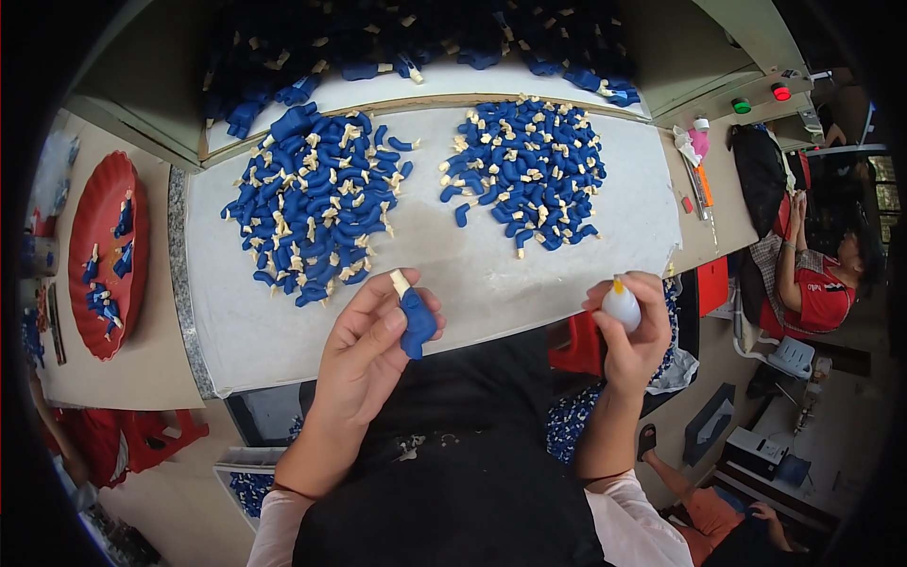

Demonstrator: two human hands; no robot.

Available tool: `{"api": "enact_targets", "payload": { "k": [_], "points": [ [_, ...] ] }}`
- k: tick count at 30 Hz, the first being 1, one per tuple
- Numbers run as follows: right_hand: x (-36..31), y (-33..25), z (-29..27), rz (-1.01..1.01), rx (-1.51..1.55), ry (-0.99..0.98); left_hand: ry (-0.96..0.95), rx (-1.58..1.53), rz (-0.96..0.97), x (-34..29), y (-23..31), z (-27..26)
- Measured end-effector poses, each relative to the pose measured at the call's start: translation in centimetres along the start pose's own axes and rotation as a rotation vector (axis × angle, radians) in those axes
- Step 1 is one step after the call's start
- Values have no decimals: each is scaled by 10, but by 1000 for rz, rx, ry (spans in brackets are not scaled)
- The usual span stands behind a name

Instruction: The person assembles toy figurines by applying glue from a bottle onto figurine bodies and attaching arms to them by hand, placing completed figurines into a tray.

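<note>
My left hand point(354, 378) pinches a small blue bent figurine part point(417, 326) between thumb and fingers, its cream-coloured end pointing up. In my right hand point(642, 335) is a small white squeeze bottle point(621, 310) with a yellow tip turned upward. Both hands are above the near edge of the white worktop point(425, 236), apart from each other. Beyond my left hand lies a large heap of blue parts with cream ends point(321, 198). A second heap of smaller blue-and-cream parts point(529, 170) lies beyond my right hand.
A red oval tray point(77, 274) with several blue pieces stands at left. Behind the worktop, an opening point(425, 42) holds more blue pieces. A green button point(741, 106) and a red button point(780, 92) are at upper right. A person in red point(817, 293) sits at right.
</note>
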State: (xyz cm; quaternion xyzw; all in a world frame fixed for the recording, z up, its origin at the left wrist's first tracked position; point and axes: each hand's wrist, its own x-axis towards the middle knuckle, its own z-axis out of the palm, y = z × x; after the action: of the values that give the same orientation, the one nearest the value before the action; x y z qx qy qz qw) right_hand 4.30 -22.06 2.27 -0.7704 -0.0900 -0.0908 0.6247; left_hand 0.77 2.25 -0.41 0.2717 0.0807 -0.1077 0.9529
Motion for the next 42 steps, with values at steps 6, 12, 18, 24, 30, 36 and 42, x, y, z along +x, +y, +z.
{"api": "enact_targets", "payload": {
  "k": [6, 12, 18, 24, 30, 36, 42],
  "points": [
    [42, 36, -21, -105, -510, 11, -13, -3, -33, 0, -3, 2],
    [58, 29, -7, -147, -749, -130, -6, -7, -81, -5, -5, 5],
    [46, 8, 28, -12, -414, -75, -24, -53, -103, -11, -1, 3],
    [54, 7, 125, -216, -325, -411, 21, -59, -21, -28, 13, -7],
    [53, -2, 152, -228, -543, -373, 69, -68, 94, -40, 28, -21],
    [51, -2, 138, -164, -543, -346, 56, -103, 121, -37, 30, -22],
    [20, -30, 109, 233, 10, -274, -21, -54, 14, -21, 15, -10]
  ]
}}
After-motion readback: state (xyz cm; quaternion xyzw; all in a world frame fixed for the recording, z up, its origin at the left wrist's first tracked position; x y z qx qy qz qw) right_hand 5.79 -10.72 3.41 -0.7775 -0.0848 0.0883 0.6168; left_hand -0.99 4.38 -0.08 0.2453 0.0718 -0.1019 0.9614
